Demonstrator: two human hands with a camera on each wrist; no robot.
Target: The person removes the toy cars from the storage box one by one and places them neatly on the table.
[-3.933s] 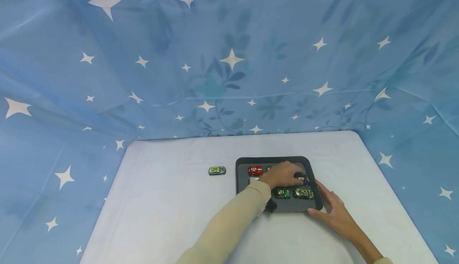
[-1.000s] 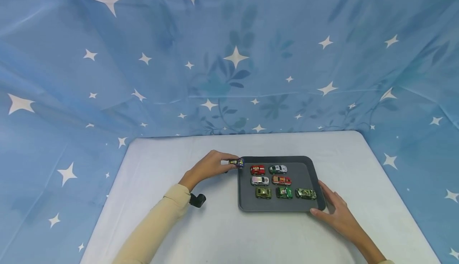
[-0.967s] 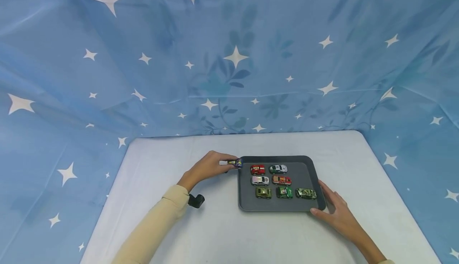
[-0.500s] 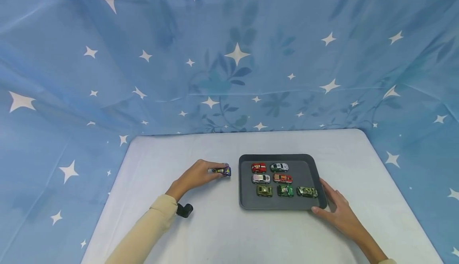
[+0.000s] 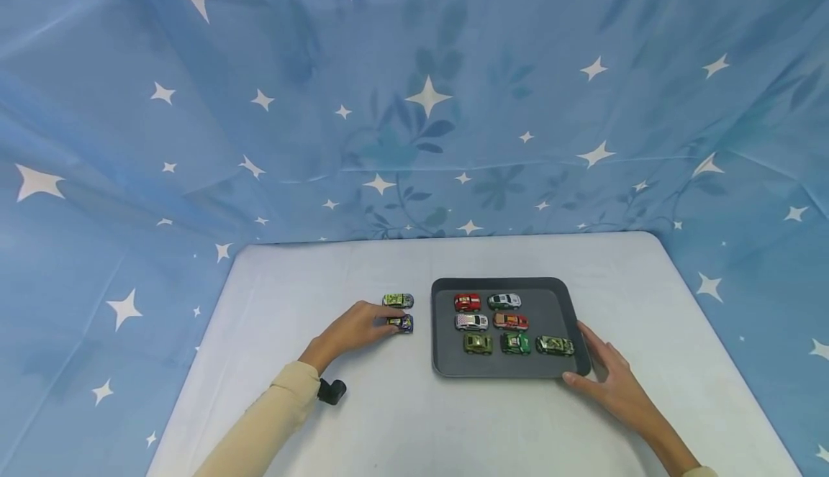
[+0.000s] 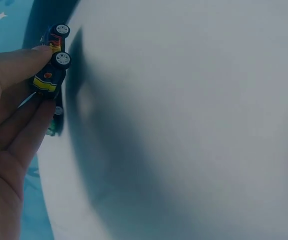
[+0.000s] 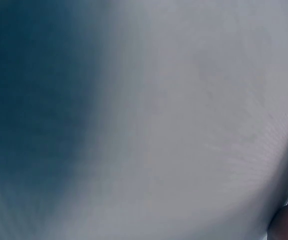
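My left hand [image 5: 352,332] pinches a dark blue toy car [image 5: 405,324] between thumb and fingers, low over the white table. In the left wrist view the car [image 6: 50,75] shows yellow markings and pale wheels. A yellow-green toy car [image 5: 398,301] stands just behind it. To the right lies a dark grey tray [image 5: 466,368] bearing several toy cars: a red one [image 5: 468,303], a white-and-green one [image 5: 504,301] and others in rows. My right hand [image 5: 612,387] rests at the tray's front right corner, its fingers along the right side and its thumb at the front edge.
The white table [image 5: 311,275] ends at a blue curtain [image 5: 291,139] with white stars behind and at the sides. A small black device [image 5: 332,392] sits at the left wrist. The right wrist view is mostly blurred white surface.
My left hand has lifted the dark blue car out of the tray, carried it left over the rim and lowered it in front of the yellow-green car. My right hand keeps its place.
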